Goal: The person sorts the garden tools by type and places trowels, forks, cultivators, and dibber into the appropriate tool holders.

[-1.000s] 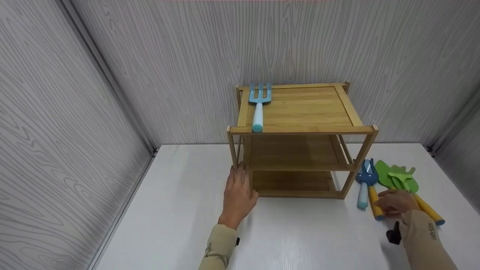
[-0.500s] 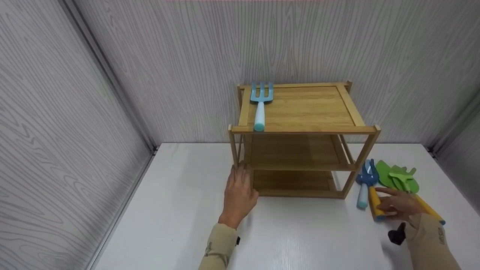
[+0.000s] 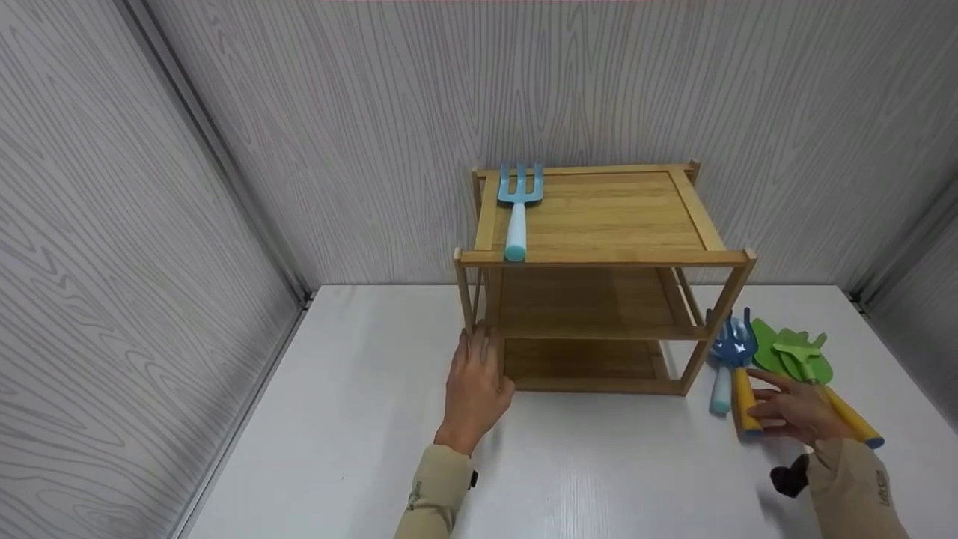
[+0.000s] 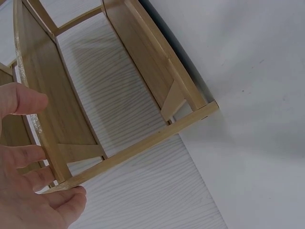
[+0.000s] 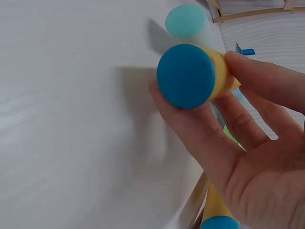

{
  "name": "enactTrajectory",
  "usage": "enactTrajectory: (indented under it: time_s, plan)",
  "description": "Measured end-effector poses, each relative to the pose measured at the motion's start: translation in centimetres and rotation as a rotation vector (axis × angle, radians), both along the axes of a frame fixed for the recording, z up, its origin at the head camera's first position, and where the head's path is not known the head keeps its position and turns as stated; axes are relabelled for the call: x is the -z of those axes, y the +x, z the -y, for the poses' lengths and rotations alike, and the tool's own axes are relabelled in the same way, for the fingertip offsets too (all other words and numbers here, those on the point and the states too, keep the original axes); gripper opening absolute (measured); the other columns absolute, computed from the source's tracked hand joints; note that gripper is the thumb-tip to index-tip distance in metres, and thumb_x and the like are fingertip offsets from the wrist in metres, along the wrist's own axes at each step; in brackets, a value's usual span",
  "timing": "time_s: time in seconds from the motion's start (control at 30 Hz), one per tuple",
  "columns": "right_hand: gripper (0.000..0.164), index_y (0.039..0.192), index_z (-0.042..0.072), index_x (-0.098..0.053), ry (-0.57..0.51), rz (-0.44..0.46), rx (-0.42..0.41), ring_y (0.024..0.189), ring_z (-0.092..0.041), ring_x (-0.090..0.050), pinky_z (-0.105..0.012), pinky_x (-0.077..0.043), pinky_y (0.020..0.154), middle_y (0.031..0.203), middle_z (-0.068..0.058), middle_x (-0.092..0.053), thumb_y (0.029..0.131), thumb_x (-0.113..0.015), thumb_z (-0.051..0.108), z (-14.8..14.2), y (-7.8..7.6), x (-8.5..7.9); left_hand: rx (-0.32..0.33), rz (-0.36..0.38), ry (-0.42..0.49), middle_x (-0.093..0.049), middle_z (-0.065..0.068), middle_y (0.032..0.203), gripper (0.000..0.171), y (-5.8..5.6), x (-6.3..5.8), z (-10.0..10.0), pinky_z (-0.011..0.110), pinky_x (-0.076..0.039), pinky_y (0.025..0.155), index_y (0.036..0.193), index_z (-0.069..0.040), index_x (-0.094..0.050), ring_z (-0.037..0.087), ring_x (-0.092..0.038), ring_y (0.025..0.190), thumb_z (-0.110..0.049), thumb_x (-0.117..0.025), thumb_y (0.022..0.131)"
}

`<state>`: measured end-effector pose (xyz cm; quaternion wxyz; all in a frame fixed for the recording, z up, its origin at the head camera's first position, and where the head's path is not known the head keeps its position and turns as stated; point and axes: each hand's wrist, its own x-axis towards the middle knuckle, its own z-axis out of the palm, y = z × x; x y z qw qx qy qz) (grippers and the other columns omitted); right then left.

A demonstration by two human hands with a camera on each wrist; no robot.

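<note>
A wooden three-tier shelf [image 3: 621, 258] stands against the back wall. My left hand [image 3: 475, 393] holds its left front post near the middle tier; in the left wrist view, the thumb and fingers lie around the wooden frame. To the right of the shelf, my right hand [image 3: 804, 413] pinches the yellow handle of a dark blue garden hand fork [image 3: 733, 344]. The right wrist view shows the handle's blue end cap [image 5: 186, 76] between thumb and fingers, with a shadow on the table beneath. Under or beside the fork lies a tool with a pale blue handle [image 3: 721, 393], its head mostly hidden.
On the left of the top tier lies a light blue hand fork [image 3: 516, 224]. Green garden tools [image 3: 804, 363] with a yellow handle [image 3: 853, 419] lie beyond and beside my right hand. Grey walls [image 3: 209, 150] border the white table [image 3: 359, 419].
My right hand has closed round the yellow handle, and the dark blue fork has shifted slightly up and to the left. The left hand stays on the shelf.
</note>
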<state>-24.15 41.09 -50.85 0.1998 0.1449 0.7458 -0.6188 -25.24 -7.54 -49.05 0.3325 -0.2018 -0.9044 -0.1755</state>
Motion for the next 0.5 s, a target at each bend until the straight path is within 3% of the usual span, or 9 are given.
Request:
enactTrajectory:
  time_s: [0.13,0.2,0.3,0.4,0.5]
  plan:
    - [0.084,0.160,0.001,-0.011,-0.040,-0.020,0.009,0.090,-0.020,-0.067,-0.039,-0.058,0.084,0.113,-0.004,-0.061,0.094,-0.061,-0.007,0.03,0.55,0.19,-0.004,-0.001,0.010,-0.049,0.027,0.142,0.064,-0.05,-0.06,-0.05,0.054,-0.041,0.109,0.137,0.008,-0.052,0.052,-0.046,0.130,-0.001,-0.072,0.078]
    - [0.083,0.160,0.001,-0.012,-0.044,-0.031,0.015,0.089,-0.020,-0.067,-0.039,-0.058,0.083,0.112,-0.003,-0.061,0.093,-0.061,-0.008,0.03,0.74,0.20,-0.005,0.002,0.013,-0.049,0.027,0.142,0.064,-0.04,-0.06,-0.06,0.055,-0.040,0.109,0.138,0.008,-0.052,0.052,-0.045,0.131,-0.001,-0.072,0.077]
    - [0.082,0.161,0.001,-0.010,-0.041,-0.035,0.019,0.089,-0.018,-0.067,-0.039,-0.059,0.083,0.126,-0.019,-0.055,0.095,-0.059,-0.008,0.04,0.95,0.10,-0.011,0.014,0.014,-0.049,0.026,0.143,0.065,0.04,-0.06,-0.12,0.058,-0.039,0.109,0.139,0.006,-0.053,0.052,-0.043,0.134,-0.001,-0.072,0.077]
    - [0.082,0.161,0.003,-0.006,-0.036,-0.029,0.022,0.090,-0.017,-0.067,-0.041,-0.059,0.084,0.144,-0.037,-0.034,0.096,-0.055,-0.009,0.23,1.01,-0.10,-0.010,0.029,0.019,-0.048,0.025,0.144,0.066,0.17,-0.07,-0.02,0.060,-0.037,0.109,0.140,0.005,-0.052,0.051,-0.040,0.136,-0.003,-0.073,0.078]
    - [0.083,0.161,0.004,-0.005,-0.024,-0.037,0.019,0.091,-0.018,-0.067,-0.045,-0.058,0.086,0.155,-0.040,-0.016,0.096,-0.055,-0.009,0.53,1.02,-0.41,-0.009,0.035,0.021,-0.048,0.025,0.145,0.066,0.19,-0.08,0.14,0.059,-0.037,0.109,0.140,0.006,-0.052,0.050,-0.039,0.137,-0.003,-0.072,0.078]
